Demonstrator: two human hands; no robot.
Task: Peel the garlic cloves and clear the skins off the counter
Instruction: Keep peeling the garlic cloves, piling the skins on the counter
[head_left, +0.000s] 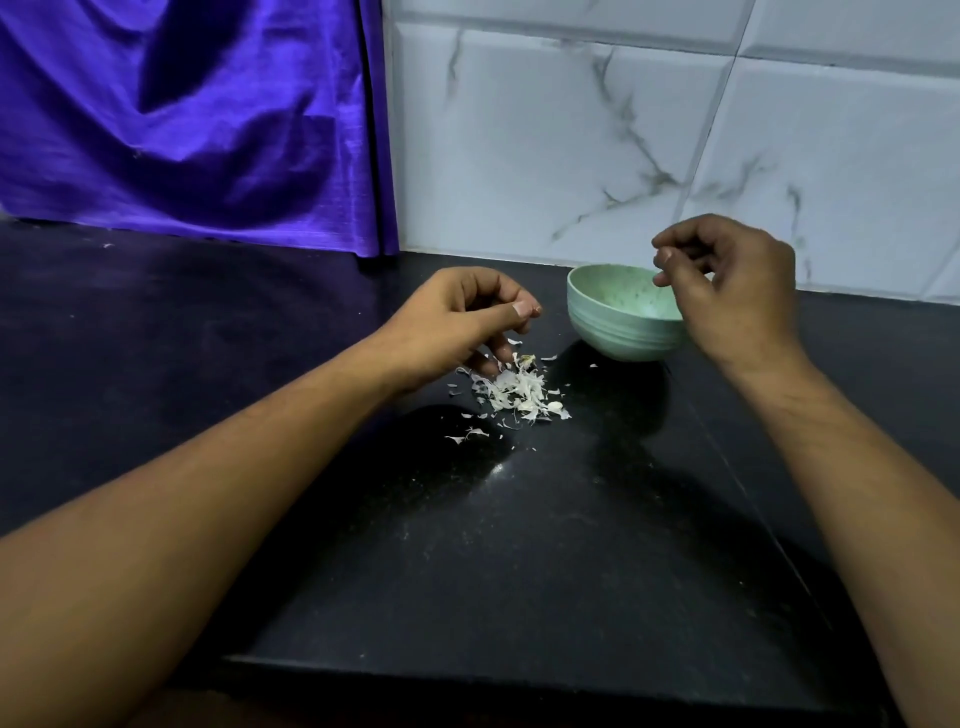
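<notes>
Black stone counter (519, 545) carries a loose heap of pale garlic skins (517, 389) near its middle, with stray flakes scattered around it, so the clearing half of the job is plainly not done. No unpeeled clove shows anywhere, which suggests the peeling is finished or nearly so. The green bowl (613, 332) stands just beside the heap, towards the tiled wall (571, 156). Its visible inner side is bare and its bottom is hidden behind the rim, so I cannot say whether peeled cloves lie in it. The left hand (457, 322) hangs over the far edge of the heap, fingers curled, thumb pressed to the forefinger tip. Whether a scrap is nipped there I cannot tell. The right hand (737, 291) hovers over the bowl's rim, fingers loosely curled with nothing showing in them. A purple cloth (182, 130) hangs at the back left. Gathering the skins is what is left.
</notes>
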